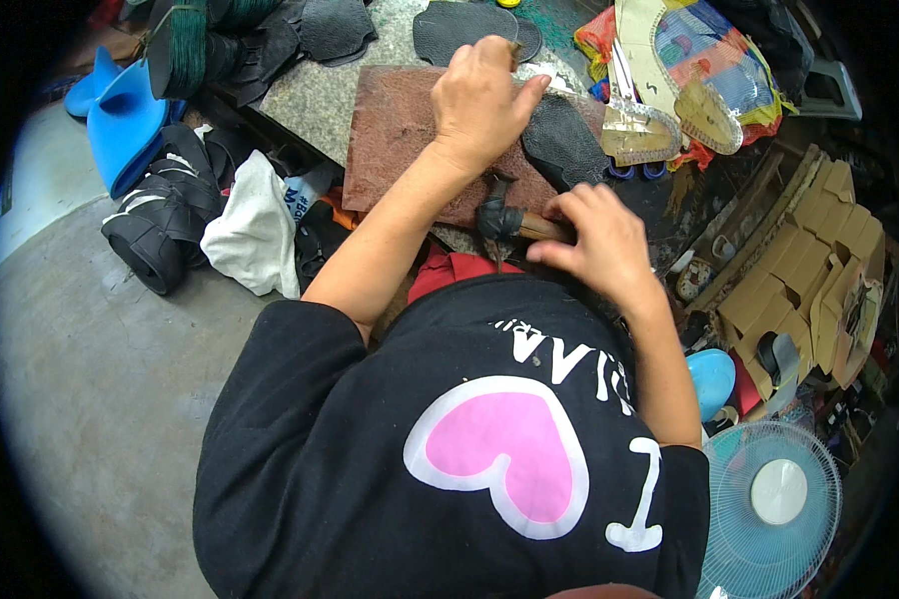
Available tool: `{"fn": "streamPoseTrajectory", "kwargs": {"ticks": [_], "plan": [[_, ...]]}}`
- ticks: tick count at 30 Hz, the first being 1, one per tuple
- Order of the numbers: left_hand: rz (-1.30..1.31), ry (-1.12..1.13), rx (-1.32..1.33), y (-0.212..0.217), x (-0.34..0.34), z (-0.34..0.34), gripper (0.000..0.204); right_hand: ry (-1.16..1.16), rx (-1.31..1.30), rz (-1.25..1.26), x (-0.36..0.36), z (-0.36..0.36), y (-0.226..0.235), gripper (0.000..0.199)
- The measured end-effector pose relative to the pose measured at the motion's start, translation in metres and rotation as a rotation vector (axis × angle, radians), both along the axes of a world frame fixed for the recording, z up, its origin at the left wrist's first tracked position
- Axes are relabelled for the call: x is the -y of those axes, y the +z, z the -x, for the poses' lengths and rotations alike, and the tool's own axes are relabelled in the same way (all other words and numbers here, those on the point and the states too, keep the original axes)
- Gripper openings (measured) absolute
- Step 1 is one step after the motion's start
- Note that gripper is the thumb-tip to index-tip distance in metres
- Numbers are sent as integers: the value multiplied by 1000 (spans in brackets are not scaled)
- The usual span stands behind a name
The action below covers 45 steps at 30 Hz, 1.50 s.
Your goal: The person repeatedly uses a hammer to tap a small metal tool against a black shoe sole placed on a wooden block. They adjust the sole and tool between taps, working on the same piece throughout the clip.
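My left hand (481, 105) is over the far part of a reddish-brown board (390, 130). Its fingers are curled and its thumb sticks out; a small brownish thing (515, 56) shows at the fingertips, too small to name. My right hand (604, 240) is at the near right corner of the board, thumb and fingers around the wooden handle of a hammer (499, 215). The hammer's dark head, wrapped in black, lies over the board's near edge. A black leather piece (567, 140) rests on the board's right side, between my hands.
More black leather pieces (459, 32) lie on the speckled stone top (315, 110). Pale shoe-shaped patterns or scissors-like pieces (641, 130) sit at the right. Black strapped footwear (165, 215), a white cloth (255, 230) and blue sheets (125, 120) are left. Cardboard (794, 270) and a fan (774, 499) stand right.
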<state>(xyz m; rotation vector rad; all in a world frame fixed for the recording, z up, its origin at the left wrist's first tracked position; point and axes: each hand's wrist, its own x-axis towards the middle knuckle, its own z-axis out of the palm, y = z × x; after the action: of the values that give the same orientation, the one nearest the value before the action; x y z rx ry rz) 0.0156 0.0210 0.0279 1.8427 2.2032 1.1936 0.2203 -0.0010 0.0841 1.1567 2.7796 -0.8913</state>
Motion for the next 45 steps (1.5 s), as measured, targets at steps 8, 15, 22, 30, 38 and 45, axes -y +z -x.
{"fn": "streamPoseTrajectory", "kwargs": {"ticks": [8, 15, 22, 30, 38, 45], "plan": [[154, -365, 1036, -8, -2, 12, 15, 33, -141, -188, 20, -13, -8, 32], [32, -250, 1143, -29, 2, -7, 14, -283, -314, -142, 5, -40, -5, 33], [-6, -145, 1146, -35, 0, -13, 8, -414, -26, -171, 1, -41, -14, 37], [3, -158, 700, -29, 1, -14, 13, -442, 6, -225, 1, -40, -20, 35], [-154, -334, 150, -21, -6, -17, 10, -548, -991, -80, -10, -21, 49, 35], [-168, -307, 83, -19, -7, -20, 13, -655, -155, -291, -14, -13, 16, 31]]}}
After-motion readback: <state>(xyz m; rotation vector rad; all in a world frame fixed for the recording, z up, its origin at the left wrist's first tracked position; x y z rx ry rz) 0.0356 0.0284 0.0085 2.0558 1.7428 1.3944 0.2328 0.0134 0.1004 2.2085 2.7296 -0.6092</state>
